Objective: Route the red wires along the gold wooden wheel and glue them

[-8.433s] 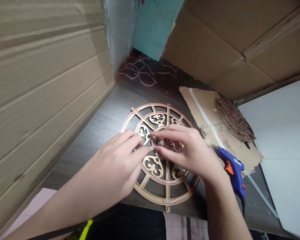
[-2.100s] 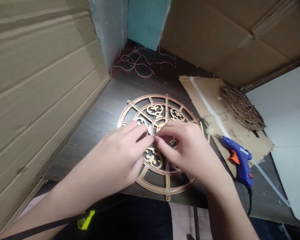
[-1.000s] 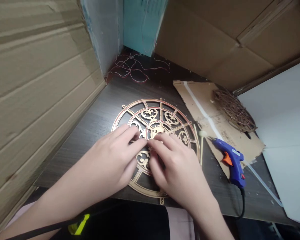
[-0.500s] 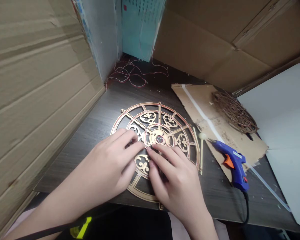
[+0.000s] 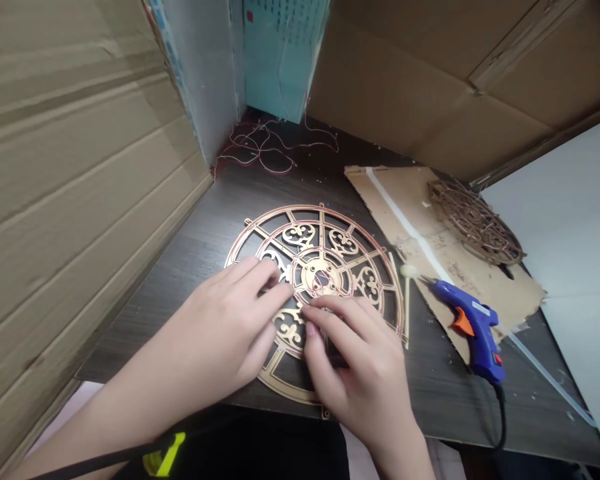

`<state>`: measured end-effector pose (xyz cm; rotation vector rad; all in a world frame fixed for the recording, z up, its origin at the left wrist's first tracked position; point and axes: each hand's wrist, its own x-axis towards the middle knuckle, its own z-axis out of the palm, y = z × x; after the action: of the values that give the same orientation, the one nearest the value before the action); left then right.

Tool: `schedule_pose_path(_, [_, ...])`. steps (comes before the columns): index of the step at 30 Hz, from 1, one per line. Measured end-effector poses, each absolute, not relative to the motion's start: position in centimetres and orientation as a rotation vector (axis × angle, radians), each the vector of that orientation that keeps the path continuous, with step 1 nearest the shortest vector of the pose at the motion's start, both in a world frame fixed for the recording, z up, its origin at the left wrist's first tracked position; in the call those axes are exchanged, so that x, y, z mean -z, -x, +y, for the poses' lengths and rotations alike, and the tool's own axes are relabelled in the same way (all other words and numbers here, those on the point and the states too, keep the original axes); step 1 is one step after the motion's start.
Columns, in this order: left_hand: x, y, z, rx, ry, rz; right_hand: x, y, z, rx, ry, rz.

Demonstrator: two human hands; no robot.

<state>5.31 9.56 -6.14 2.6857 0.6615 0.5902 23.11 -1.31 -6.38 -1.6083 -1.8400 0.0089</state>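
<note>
A round gold openwork frame [image 5: 322, 227] with scroll ornaments lies flat on the dark table. Thin red and whitish wires [image 5: 280, 235] run along its rings and spokes, and some cross the centre hole. My left hand [image 5: 230, 320] rests over the frame's left part, its fingers curled and closed, with the index fingertip at the inner ring. Opposite it, my right hand [image 5: 363, 353] has bent fingers close together near the same ring, the thumb tucked below. Whatever lies between the fingertips of either hand is too small to make out. Both hands cover the lower parts of the frame.
To the right, a blue glue gun [image 5: 473, 327] with an orange trigger lies partly on a cardboard sheet [image 5: 460, 267]. A brown openwork disc [image 5: 480, 223] sits on that sheet. Loose wires [image 5: 265, 150] tangle at the back. A cardboard wall [image 5: 90, 200] stands left.
My right fingertips have shifted slightly down and right, so the gap to my left fingertips is a little wider. The whole view has drifted slightly; the frame lies as before.
</note>
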Motion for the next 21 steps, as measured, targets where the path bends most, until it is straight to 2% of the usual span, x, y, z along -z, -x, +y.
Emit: schedule_pose_path(21, [6.22,-5.63,9.46,-0.571,-2.642,0.727,6.74,-23.01,-1.31,-0.034,1.618,-1.757])
